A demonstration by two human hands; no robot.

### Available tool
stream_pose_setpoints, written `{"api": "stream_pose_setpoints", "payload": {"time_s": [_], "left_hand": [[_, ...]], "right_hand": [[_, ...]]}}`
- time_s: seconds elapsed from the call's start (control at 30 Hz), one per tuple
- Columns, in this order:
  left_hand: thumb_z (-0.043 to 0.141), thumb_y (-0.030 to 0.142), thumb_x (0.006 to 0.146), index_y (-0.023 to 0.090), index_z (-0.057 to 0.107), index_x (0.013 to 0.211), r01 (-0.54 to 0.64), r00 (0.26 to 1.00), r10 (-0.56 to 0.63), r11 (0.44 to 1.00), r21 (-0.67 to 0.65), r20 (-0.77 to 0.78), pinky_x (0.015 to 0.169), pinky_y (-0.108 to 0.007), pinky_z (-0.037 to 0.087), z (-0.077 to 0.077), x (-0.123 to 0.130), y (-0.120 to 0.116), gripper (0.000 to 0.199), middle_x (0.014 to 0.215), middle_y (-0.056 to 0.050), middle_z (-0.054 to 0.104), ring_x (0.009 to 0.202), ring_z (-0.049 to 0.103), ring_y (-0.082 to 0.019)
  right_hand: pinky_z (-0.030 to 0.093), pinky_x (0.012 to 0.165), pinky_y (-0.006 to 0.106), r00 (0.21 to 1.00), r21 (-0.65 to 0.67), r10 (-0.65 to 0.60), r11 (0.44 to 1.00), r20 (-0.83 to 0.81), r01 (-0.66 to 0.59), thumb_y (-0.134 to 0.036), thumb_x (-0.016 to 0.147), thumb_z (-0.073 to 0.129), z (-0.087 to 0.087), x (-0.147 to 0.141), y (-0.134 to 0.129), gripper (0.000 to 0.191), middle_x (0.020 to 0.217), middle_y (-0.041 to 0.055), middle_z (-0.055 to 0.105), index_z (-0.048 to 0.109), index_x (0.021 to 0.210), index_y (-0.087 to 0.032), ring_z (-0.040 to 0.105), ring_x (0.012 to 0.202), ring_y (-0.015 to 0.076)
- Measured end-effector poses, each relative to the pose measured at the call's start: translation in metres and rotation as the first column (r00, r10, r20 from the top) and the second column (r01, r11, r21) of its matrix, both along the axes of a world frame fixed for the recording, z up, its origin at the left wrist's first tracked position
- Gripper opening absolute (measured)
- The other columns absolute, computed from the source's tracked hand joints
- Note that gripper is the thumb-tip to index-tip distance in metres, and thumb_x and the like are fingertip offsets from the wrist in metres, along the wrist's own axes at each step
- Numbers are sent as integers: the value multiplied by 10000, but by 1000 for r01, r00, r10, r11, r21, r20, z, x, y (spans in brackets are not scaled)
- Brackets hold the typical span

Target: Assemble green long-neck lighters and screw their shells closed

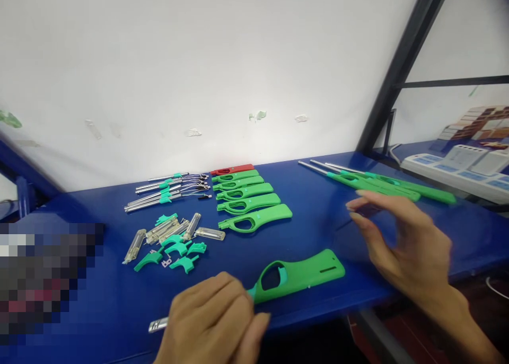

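Near the front edge of the blue table lies a green gas lighter (302, 282) with a long metal tube (158, 325). My left hand (210, 319) is closed over its neck and hides much of the tube; the tip sticks out to the left. To the right, my right hand (405, 242) hovers above the table, thumb and forefinger pinched together. Something tiny and pale shows at those fingertips, too small to name. Behind the lighter is a row of green handle shells (274, 215), with a red handle shell (242, 169) at the back.
Metal tubes with wires (159, 194) lie at the back left. Clear fuel tanks (210, 233) and teal triggers (185, 264) are heaped in front of them. Several green lighters (358, 183) lie at the right, near a dark metal post (392, 72). A white wall rises behind.
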State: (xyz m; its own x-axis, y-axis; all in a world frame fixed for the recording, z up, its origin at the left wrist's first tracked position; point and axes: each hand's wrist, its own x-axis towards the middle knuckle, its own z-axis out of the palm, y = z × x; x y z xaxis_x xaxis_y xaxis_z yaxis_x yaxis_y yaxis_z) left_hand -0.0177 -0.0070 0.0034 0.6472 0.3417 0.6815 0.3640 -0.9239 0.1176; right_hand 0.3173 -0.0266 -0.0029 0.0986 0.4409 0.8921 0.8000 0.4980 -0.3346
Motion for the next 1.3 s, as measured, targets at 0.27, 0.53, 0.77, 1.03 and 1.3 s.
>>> {"api": "stream_pose_setpoints", "payload": {"time_s": [0.27, 0.53, 0.77, 1.03, 1.3], "left_hand": [[406, 162, 1189, 187, 595, 1538, -63, 966, 68, 998, 26, -251, 1020, -447, 679, -14, 18, 5, 397, 1443, -115, 753, 1234, 754, -276], [490, 45, 1072, 187, 614, 1538, -59, 958, 49, 998, -25, -283, 1022, -464, 690, -21, 11, 5, 503, 1515, -139, 701, 1240, 741, -294], [510, 24, 1050, 198, 609, 1552, -63, 954, 48, 997, -40, -295, 1026, -484, 691, -21, 11, 5, 540, 1537, -135, 684, 1249, 733, -304], [502, 31, 1052, 190, 620, 1549, -68, 953, 57, 997, -28, -298, 1028, -466, 688, -18, 13, 4, 535, 1531, -143, 688, 1242, 736, -294], [491, 14, 1037, 180, 605, 1554, -61, 949, 56, 998, -9, -312, 1021, -493, 690, -20, 13, 4, 555, 1545, -137, 684, 1237, 737, -304]], "right_hand": [[682, 640, 397, 949, 149, 169, 980, -267, -133, -129, 976, 783, 9, -6, 3, 460, 946, -2, 730, 694, 1375, -339, 756, 705, 199], [680, 583, 355, 902, 89, 304, 953, -307, -291, -68, 979, 762, 9, -14, -2, 484, 979, 9, 773, 719, 1376, -342, 771, 690, 190], [606, 522, 303, 905, 11, 330, 940, -268, -340, -95, 1006, 743, 9, -16, -2, 533, 1002, -4, 797, 700, 1449, -389, 764, 700, 171], [602, 560, 307, 920, -162, 341, 914, -192, -373, -198, 1091, 654, 3, -32, -4, 568, 974, -13, 809, 604, 1588, -468, 757, 749, 183], [632, 634, 336, 917, -41, 324, 939, -233, -342, -90, 1063, 656, -2, -28, -7, 553, 1018, -19, 801, 633, 1513, -412, 745, 752, 170]]}}
